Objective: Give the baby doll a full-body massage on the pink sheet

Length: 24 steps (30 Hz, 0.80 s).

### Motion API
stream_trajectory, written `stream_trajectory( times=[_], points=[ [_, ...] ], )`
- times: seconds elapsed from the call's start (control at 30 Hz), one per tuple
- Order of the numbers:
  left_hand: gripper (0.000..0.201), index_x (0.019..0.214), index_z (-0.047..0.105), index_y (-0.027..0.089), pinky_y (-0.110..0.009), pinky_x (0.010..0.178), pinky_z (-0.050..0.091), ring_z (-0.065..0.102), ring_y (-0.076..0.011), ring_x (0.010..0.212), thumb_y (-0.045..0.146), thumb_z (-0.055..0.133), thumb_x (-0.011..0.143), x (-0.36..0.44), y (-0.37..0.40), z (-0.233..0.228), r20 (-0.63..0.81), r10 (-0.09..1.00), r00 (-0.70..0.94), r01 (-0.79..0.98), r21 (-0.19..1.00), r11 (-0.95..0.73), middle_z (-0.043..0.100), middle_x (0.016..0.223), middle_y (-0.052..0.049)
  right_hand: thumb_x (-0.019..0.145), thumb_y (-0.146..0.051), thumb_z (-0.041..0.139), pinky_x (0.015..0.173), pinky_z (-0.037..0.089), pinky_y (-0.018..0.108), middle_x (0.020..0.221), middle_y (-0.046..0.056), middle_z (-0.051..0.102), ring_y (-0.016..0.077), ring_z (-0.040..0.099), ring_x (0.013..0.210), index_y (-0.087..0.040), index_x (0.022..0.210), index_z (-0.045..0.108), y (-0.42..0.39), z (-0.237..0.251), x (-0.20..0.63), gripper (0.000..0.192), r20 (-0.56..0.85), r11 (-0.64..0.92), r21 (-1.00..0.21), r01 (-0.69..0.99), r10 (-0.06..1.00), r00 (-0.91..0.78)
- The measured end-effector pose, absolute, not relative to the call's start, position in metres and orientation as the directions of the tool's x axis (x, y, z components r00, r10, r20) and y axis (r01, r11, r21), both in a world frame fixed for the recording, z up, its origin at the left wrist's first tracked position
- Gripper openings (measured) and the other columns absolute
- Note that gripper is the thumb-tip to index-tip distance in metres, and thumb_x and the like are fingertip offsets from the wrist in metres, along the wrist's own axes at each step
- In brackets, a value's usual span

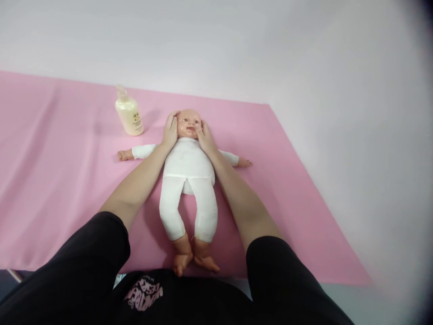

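Note:
A baby doll [189, 158] lies on its back with its head away from me. It has a white cloth body, and its bare head, hands and feet are of shiny, skin-toned material. My left hand [170, 129] cups the side of the head that is on my left. Against the opposite cheek rests my right hand [206, 136], its thumb close to the doll's mouth. Both hands hold the head between them, and some fingertips are hidden behind it. The doll's arms stretch out sideways beneath my wrists, and its feet point toward me.
A pale yellow pump bottle [130, 116] stands on the pink cloth [67, 180] to the left of the doll's head. White wall [216, 49] rises behind the table. The cloth's right edge slants down toward me, and its left part has folds.

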<state>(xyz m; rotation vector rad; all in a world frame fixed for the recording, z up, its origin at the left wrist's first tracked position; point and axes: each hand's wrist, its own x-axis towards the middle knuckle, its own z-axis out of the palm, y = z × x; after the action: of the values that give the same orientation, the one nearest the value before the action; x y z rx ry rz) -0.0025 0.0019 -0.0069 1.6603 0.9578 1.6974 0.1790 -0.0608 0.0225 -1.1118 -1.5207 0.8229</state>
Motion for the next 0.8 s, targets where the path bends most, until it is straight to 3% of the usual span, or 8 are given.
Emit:
stream_trajectory(
  times=[0.23,0.37,0.53,0.8],
  points=[
    [0.086,0.138,0.062,0.025,-0.048,0.129,0.038,0.055,-0.0328,0.146,0.093,0.057,0.085,-0.001,-0.003,-0.003,0.583,0.812,0.004,0.124,0.806,-0.579,0.063,0.148,-0.015,0.096,-0.088,0.022,0.128,0.041,0.05,0.131,0.011,0.071,0.0264,0.062,0.135,-0.026,0.117,0.064,-0.051,0.012,0.183,0.077,0.351,0.317,-0.909,0.272,0.932,0.087],
    [0.095,0.146,0.058,0.023,-0.05,0.132,0.033,0.048,-0.0362,0.152,0.091,0.065,0.081,-0.002,-0.005,-0.002,0.598,0.798,0.073,0.188,0.778,-0.599,0.056,0.156,-0.018,0.101,-0.081,0.026,0.128,0.041,0.052,0.123,0.011,0.074,0.0268,0.063,0.132,-0.026,0.113,0.063,-0.046,0.009,0.185,0.067,0.338,0.292,-0.914,0.283,0.932,0.129],
    [0.091,0.149,0.056,0.025,-0.05,0.134,0.029,0.044,-0.0345,0.155,0.092,0.055,0.087,-0.002,-0.006,-0.002,0.589,0.805,0.076,0.196,0.783,-0.591,0.054,0.159,-0.017,0.106,-0.064,0.031,0.124,0.046,0.049,0.129,0.012,0.074,0.0252,0.066,0.128,-0.024,0.118,0.063,-0.044,0.009,0.186,0.053,0.361,0.313,-0.903,0.294,0.924,0.123],
    [0.086,0.137,0.064,0.027,-0.046,0.132,0.034,0.053,-0.0289,0.149,0.095,0.043,0.09,0.0,0.0,-0.005,0.553,0.833,-0.023,0.093,0.831,-0.549,0.063,0.149,-0.012,0.102,-0.04,0.051,0.121,0.05,0.044,0.138,0.01,0.073,0.0214,0.067,0.132,-0.025,0.126,0.062,-0.037,0.0,0.188,0.031,0.333,0.312,-0.932,0.187,0.938,0.097]
  ],
)
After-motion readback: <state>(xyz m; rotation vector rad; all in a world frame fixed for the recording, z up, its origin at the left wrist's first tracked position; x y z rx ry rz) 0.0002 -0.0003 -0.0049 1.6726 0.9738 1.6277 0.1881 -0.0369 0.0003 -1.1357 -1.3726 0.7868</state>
